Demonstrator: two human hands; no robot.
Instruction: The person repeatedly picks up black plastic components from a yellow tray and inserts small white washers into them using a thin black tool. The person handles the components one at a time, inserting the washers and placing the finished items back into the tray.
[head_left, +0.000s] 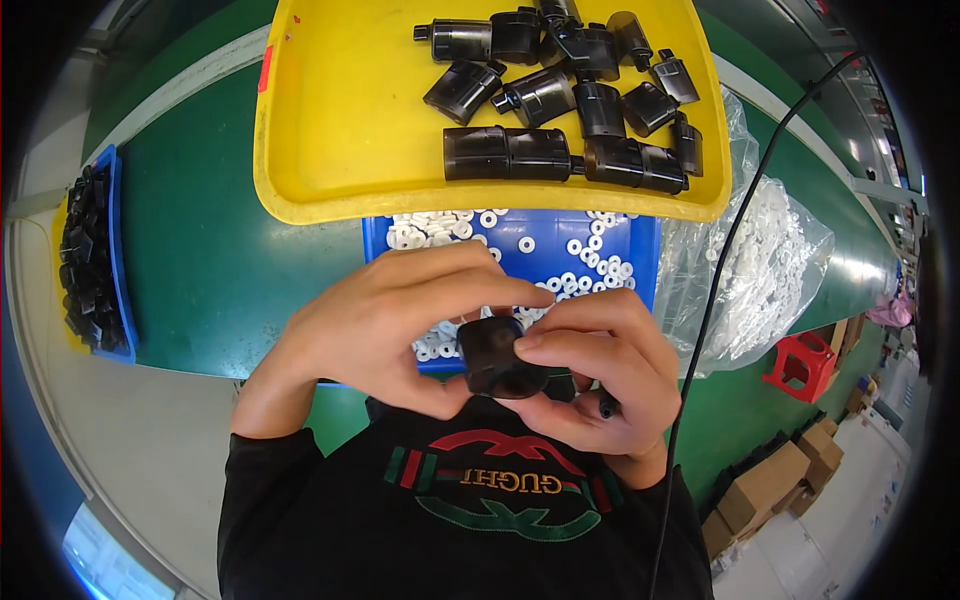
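Observation:
Over the blue tray, I hold a translucent black plastic cartridge (490,352) with its rounded end facing up. My right hand (610,365) pinches it, the thumb lying on its right upper edge. A small dark tip (607,404) shows between the curled lower fingers of that hand; I cannot tell what it belongs to. My left hand (385,315) curves round the cartridge from the left, thumb at its lower left side and index finger reaching across behind it. Whatever the left fingertips pinch is hidden. White rings (526,244) lie scattered in the blue tray (648,262) beneath.
A yellow bin (345,120) beyond the blue tray holds several similar black cartridges (540,95). A clear bag of white pieces (755,255) lies right, crossed by a black cable (735,225). Another bin of black parts (92,262) stands far left. A red stool (803,364) is on the floor.

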